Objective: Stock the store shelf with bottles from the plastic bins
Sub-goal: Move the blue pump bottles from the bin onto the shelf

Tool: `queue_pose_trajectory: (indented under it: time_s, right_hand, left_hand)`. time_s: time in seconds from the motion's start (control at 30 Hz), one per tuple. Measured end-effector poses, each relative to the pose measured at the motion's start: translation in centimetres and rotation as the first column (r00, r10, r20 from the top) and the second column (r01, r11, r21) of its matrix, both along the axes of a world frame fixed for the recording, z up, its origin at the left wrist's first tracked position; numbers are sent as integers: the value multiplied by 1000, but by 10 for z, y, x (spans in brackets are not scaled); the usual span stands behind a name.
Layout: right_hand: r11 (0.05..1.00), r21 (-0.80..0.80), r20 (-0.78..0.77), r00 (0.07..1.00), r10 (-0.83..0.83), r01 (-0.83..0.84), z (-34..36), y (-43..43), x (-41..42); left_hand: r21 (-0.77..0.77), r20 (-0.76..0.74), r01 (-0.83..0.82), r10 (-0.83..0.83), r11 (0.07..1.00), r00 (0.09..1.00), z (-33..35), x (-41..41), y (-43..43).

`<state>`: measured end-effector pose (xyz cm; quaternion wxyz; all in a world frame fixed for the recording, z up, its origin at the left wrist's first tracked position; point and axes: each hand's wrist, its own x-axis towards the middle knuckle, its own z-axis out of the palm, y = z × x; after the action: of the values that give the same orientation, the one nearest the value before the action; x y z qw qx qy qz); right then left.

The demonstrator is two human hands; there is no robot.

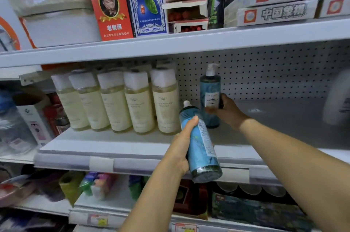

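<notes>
My right hand (228, 111) grips a blue pump bottle (210, 87) that stands upright on the grey middle shelf (274, 123), right of a row of several pale yellow bottles (121, 103) with white caps. My left hand (180, 148) holds a second blue bottle (201, 148) in the air in front of the shelf edge, tilted with its white top leaning toward the shelf. The plastic bins are out of view.
A white bottle (337, 99) stands at the shelf's far right, with bare shelf between it and the blue bottle. A pegboard back wall (265, 74) closes the shelf. Boxes (111, 10) fill the shelf above; assorted goods crowd the lower shelf (106, 184).
</notes>
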<state>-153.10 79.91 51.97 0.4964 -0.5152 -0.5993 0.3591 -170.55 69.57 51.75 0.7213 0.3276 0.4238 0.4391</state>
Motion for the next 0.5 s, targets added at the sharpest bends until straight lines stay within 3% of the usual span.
queue_pose_trajectory:
  time_s: [0.17, 0.27, 0.37, 0.43, 0.5]
  right_hand:
    - [1000, -24, 6, 1000, -4, 4, -1, 4, -1]
    - [997, -71, 85, 996, -13, 19, 3, -1, -2]
    - [966, -98, 180, 959, -220, 240, 0, -11, -4]
    - [935, -42, 98, 932, -348, 353, 2, -30, -5]
    - [970, -70, -31, 972, -234, 232, 9, -58, -7]
  left_hand:
    - [15, 10, 24, -25, 1000, 1000, -3, -3, -1]
    - [29, 25, 15, -16, 999, 1000, -3, -3, -6]
    - [50, -4, -35, 36, 998, 999, 0, -2, -11]
    - [63, -30, -102, 104, 993, 994, 5, 0, -15]
    - [56, 0, -176, 177, 983, 984, 15, 3, -18]
